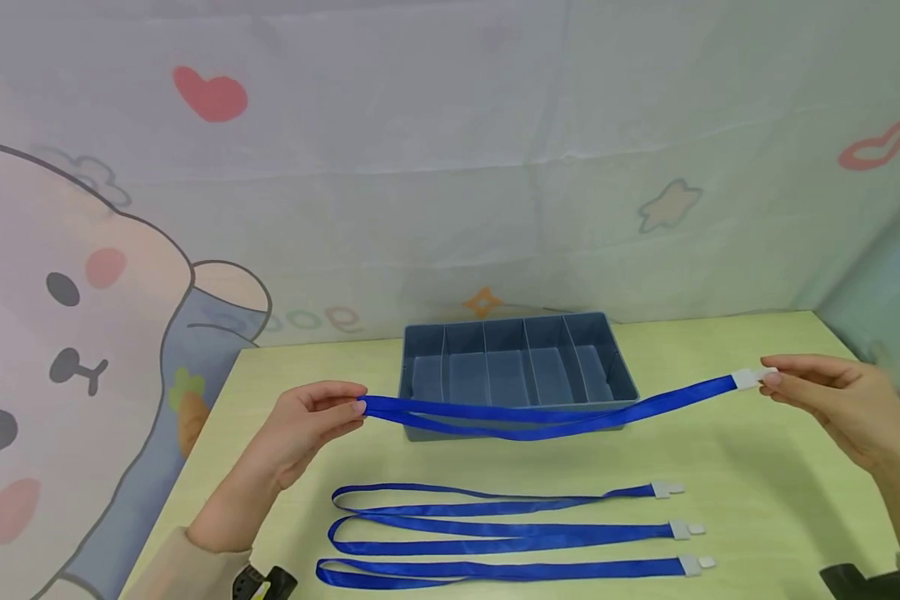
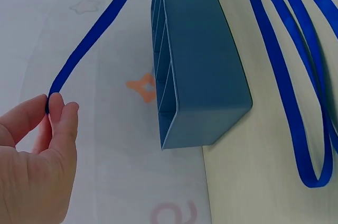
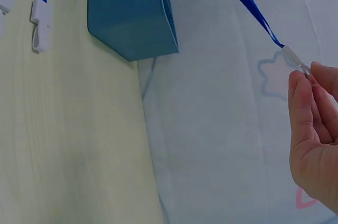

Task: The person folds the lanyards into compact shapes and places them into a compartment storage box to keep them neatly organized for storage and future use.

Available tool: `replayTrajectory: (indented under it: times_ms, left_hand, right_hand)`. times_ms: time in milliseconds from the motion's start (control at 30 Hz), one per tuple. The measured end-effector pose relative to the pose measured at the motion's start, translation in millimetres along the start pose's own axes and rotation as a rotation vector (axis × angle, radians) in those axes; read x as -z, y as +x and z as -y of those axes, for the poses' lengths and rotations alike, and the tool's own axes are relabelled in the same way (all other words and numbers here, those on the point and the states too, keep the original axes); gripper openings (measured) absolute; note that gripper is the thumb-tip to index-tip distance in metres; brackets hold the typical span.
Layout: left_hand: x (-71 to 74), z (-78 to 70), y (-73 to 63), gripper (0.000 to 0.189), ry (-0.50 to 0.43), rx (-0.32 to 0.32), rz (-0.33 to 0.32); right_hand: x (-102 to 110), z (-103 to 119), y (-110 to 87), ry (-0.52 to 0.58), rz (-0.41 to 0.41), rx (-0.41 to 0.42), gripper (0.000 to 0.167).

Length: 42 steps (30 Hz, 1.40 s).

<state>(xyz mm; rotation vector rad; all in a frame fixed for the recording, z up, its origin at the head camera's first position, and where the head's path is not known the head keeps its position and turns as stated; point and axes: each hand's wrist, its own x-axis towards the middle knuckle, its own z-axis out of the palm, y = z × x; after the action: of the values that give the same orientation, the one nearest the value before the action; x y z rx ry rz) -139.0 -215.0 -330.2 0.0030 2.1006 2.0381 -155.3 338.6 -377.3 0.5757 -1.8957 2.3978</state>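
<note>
A blue lanyard (image 1: 525, 423) with a white plastic clip (image 1: 746, 379) is stretched sideways in the air, sagging slightly in the middle. My left hand (image 1: 317, 425) pinches its looped end between thumb and fingers; the left wrist view shows the blue strap (image 2: 90, 42) rising away from those fingertips. The clip end is pinched by my right hand (image 1: 843, 402), with the white clip (image 3: 293, 58) poking out past the fingertips in the right wrist view. In the head view, the strap overlaps the front wall of a blue-grey divided box (image 1: 513, 423).
Below the held one, three more blue lanyards (image 1: 570, 570) lie side by side on the pale yellow-green table (image 1: 690, 458), clips to the right. The box has several narrow compartments and stands near the table's back edge. A printed cloth (image 1: 450, 167) hangs behind.
</note>
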Motion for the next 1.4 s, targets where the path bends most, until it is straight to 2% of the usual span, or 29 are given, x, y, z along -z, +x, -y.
replayTrajectory:
  times_ms: [133, 267, 367, 500, 767, 900, 1100, 1167, 1300, 1400]
  left_hand:
    - [-6.5, -1.7, -0.2, 0.022, -0.024, 0.005, 0.002]
    - [-13.4, -4.5, 0.3, 0.027, -0.041, 0.002, 0.007]
    - [-21.4, -7.4, 2.4, 0.029, -0.059, 0.001, 0.012]
    - [-33.7, -10.6, 7.2, 0.03, -0.068, 0.006, 0.018]
    - [-50.4, -20.7, 13.8, 0.033, -0.015, 0.007, 0.021]
    - [-57.8, -26.3, 16.3, 0.032, -0.017, 0.006, 0.028]
    - [-66.8, -29.6, 19.8, 0.03, -0.024, -0.004, 0.035]
    - [-69.2, -29.4, 21.1, 0.028, -0.021, -0.005, 0.036]
    - [-74.6, -28.2, 24.1, 0.026, -0.009, -0.008, 0.035]
    - [-78.9, -27.7, 25.2, 0.026, -0.002, -0.012, 0.037]
  right_hand:
    - [-4.0, 3.7, 0.5, -0.009, -0.018, -0.014, 0.039]
    - [-10.2, 7.3, 2.9, -0.031, -0.003, 0.01, 0.039]
    - [-15.7, 11.3, 4.1, -0.086, -0.002, 0.02, 0.038]
    - [-25.4, 17.1, 6.2, -0.174, -0.055, 0.0, 0.034]
    - [-41.9, 22.5, 13.8, -0.359, -0.126, -0.033, 0.025]
    - [-48.7, 26.1, 16.8, -0.403, -0.139, -0.049, 0.023]
    - [-57.7, 31.8, 19.5, -0.381, -0.081, -0.041, 0.025]
    - [-60.5, 33.5, 19.8, -0.42, -0.066, -0.046, 0.024]
    - [-66.4, 37.1, 20.1, -0.584, -0.077, -0.086, 0.019]
    - [-69.2, 39.0, 20.6, -0.635, -0.062, -0.099, 0.017]
